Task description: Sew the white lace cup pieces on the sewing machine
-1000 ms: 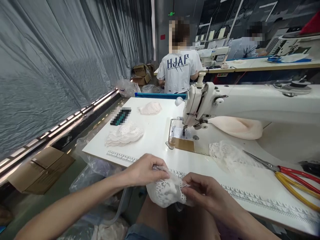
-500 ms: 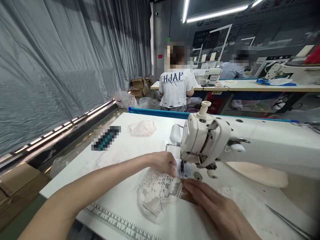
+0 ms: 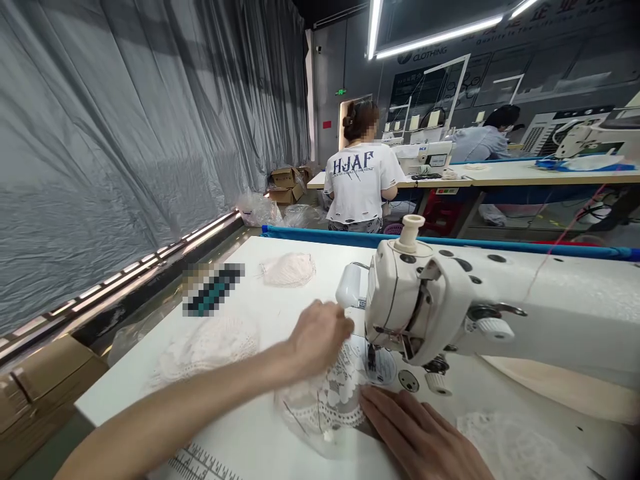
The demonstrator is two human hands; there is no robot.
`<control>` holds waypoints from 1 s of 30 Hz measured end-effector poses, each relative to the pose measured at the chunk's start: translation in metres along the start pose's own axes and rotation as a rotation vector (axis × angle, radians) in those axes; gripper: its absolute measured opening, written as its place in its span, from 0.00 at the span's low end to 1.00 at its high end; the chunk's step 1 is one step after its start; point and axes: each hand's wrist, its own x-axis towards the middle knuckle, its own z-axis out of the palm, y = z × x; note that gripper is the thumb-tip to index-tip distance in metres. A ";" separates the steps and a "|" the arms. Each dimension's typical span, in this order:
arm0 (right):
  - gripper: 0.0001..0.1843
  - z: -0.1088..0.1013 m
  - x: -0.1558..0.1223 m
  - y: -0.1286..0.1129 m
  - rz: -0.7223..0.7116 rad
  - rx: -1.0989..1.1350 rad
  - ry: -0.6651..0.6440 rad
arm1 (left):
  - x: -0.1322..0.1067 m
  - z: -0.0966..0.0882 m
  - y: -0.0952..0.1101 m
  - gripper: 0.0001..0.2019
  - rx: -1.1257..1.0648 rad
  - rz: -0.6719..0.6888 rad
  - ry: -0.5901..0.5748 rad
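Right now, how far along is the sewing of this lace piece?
Done: the white lace piece lies at the needle of the white sewing machine. In hand: the left hand holds its far edge, the right hand presses it flat. Left: stitching, probably; no seam visible.

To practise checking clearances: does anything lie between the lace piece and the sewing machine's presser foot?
Nothing visible does. The lace piece reaches the presser foot; the left hand and right hand rest on the lace, beside the foot.

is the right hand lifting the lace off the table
No, the right hand lies flat on the table, fingertips at the lace.
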 end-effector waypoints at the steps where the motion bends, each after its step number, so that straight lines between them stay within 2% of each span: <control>1: 0.24 0.001 0.000 -0.001 0.013 0.016 -0.010 | -0.012 0.007 0.004 0.12 0.016 0.040 0.028; 3: 0.23 0.005 -0.002 -0.002 0.057 0.043 0.029 | -0.031 0.022 0.008 0.10 0.126 0.310 0.083; 5: 0.24 0.008 -0.007 -0.001 0.083 0.062 0.066 | -0.041 0.033 0.008 0.08 0.210 0.424 0.148; 9: 0.19 0.006 -0.020 0.011 0.112 0.070 0.037 | -0.044 0.039 0.003 0.02 0.238 0.406 0.198; 13: 0.18 -0.002 -0.025 0.022 0.242 0.068 0.049 | -0.044 0.037 0.001 0.05 0.239 0.418 0.211; 16: 0.17 -0.008 -0.020 0.020 0.291 0.134 0.058 | -0.045 0.038 0.001 0.06 0.238 0.432 0.210; 21: 0.17 -0.012 -0.015 0.010 0.227 0.241 -0.045 | -0.046 0.046 0.001 0.04 0.263 0.423 0.263; 26: 0.18 -0.010 -0.014 0.007 0.167 0.218 -0.027 | -0.047 0.049 0.003 0.04 0.315 0.436 0.286; 30: 0.17 -0.013 -0.012 0.008 0.173 0.223 -0.024 | -0.049 0.046 0.006 0.04 0.327 0.426 0.268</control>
